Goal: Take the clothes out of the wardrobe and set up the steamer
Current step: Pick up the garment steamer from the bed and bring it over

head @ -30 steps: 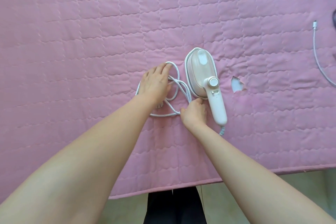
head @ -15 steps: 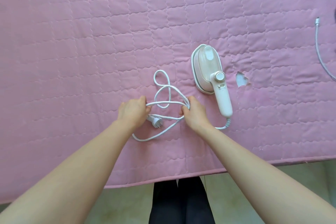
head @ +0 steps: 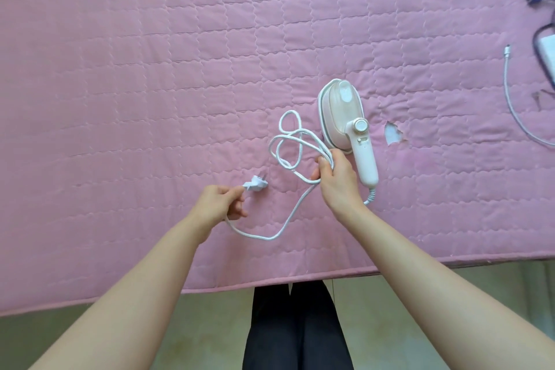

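Near the quilted bed cover's [head: 150, 69] front edge, the left hand [head: 217, 204] pinches the cord [head: 288, 219] behind its plug [head: 256, 184], the right hand [head: 336, 179] grips gathered loops beside the steamer [head: 345, 117], leaving broad bare quilt leftward.

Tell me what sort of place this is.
Probably a bedroom at home: a pink quilted bed cover fills the view, with a white handheld garment steamer and a white charging cable lying on it above a pale floor.
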{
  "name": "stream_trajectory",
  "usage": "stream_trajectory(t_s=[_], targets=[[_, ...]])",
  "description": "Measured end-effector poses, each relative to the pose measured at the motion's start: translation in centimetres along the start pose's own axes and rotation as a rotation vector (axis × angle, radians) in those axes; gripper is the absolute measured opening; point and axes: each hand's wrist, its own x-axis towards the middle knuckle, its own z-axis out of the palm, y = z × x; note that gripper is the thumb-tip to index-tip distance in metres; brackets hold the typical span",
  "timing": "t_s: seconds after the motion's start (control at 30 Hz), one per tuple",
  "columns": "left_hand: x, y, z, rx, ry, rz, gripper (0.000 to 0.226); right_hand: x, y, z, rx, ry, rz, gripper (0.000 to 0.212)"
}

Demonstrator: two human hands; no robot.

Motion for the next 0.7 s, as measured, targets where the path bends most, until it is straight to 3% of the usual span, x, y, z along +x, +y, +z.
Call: stream_trajectory(t_s=[0.13, 0.23, 0.37, 0.53, 0.7], targets=[[-2.0, 1.5, 2.0, -0.563, 0.079, -0.084, 0.025, -1.3, 0.0, -0.2, 0.042, -0.009, -0.043, 0.015], [-2.9, 2.3, 4.1, -0.909, 0.006, -0.131, 0.028, -2.2, 0.3, -0.5, 0.107, -0.054, -0.083, 0.016], [-3.0, 2.1, 7.4, -0.923, -0.143, -0.176, 0.030, -3.3, 0.6, -1.2, 0.147, -0.107, -0.129, 0.019], [-2.1, 3.2, 9.3, -1.125, -0.235, -0.158, 0.083, -4.3, 1.6, -1.7, -0.027, -0.200, -0.174, 0.019], [-1.9, 4.8, 9.5, -1.118, -0.140, -0.098, 0.064, -4.6, 3.0, -2.0, -0.294, -0.298, -0.180, 0.016]])
